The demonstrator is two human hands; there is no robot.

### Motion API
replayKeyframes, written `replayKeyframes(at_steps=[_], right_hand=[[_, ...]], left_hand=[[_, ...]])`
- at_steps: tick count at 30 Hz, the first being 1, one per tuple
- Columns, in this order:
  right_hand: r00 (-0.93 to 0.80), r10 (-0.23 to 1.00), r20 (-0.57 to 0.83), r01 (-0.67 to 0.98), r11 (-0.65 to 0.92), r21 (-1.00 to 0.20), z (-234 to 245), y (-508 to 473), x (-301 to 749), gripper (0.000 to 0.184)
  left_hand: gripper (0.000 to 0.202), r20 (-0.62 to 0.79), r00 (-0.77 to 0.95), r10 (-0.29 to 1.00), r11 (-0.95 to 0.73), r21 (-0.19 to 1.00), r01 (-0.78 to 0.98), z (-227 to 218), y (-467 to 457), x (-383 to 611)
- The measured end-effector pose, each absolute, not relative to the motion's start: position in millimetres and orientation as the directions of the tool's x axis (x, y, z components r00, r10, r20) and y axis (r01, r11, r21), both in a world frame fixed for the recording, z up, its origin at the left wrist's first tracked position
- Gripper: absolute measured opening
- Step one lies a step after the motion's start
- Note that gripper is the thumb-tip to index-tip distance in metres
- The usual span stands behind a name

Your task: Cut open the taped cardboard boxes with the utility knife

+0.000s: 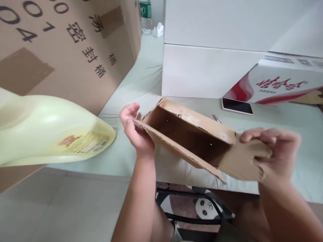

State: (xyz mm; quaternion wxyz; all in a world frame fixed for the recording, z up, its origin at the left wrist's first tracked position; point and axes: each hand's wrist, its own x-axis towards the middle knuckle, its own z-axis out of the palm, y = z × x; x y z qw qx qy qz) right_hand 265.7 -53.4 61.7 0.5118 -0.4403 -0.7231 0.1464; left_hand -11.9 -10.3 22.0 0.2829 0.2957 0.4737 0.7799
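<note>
Left hand (135,132), half-curled, grips the box (184,134) at nine o'clock; right hand (280,148) pinches its flap (241,158) at three. Table edge (111,172) at six; narrow gap to carton (196,72), twelve.

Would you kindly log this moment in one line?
left hand: holding oblong brown cardboard box; right hand: gripping its end flap; box: open
</note>
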Motion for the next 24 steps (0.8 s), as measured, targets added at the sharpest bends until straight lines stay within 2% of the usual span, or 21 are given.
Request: replayKeyframes(at_steps=[2,4,6,10,14,17,19,23,24], right_hand=[[-0.212,0.780,0.588,0.588,0.583,-0.561,64.5,-67.7,286.6,0.008],[-0.312,0.776,0.549,0.619,0.604,-0.502,67.8,-76.6,299.3,0.012],[-0.330,0.777,0.535,0.599,0.611,-0.518,68.3,-81.1,306.8,0.020],[-0.178,0.826,0.534,0.617,0.517,-0.594,56.1,-84.8,317.6,0.027],[-0.020,0.839,0.544,0.497,0.480,-0.723,35.5,-84.4,324.8,0.030],[0.010,0.871,0.492,0.434,0.439,-0.787,24.4,-80.4,322.0,0.045],[0.010,0.881,0.473,0.461,0.415,-0.784,20.0,-76.4,316.5,0.054],[0.159,0.763,0.627,0.560,0.453,-0.694,14.9,-68.9,305.3,0.075],[0.167,0.762,0.626,0.557,0.451,-0.697,13.8,-68.0,303.9,0.079]], left_hand=[[0.040,0.164,-0.553,0.817,-0.376,0.878,-0.295,20.7,-7.8,0.3],[0.044,0.209,-0.510,0.834,-0.404,0.862,-0.307,19.1,-4.9,11.2],[0.044,0.268,-0.515,0.814,-0.448,0.854,-0.264,19.2,-2.3,19.8],[0.044,0.334,-0.581,0.742,-0.518,0.836,-0.181,25.3,0.9,30.9],[0.054,0.304,-0.507,0.807,-0.421,0.897,-0.132,27.4,1.1,38.4],[0.058,0.371,-0.430,0.823,-0.455,0.884,-0.107,21.0,1.6,42.9],[0.053,0.426,-0.403,0.810,-0.487,0.872,-0.058,15.4,2.2,44.7],[0.036,0.428,-0.386,0.817,-0.451,0.892,0.033,7.7,2.9,43.8],[0.033,0.420,-0.380,0.824,-0.437,0.898,0.044,6.5,3.1,42.7]])
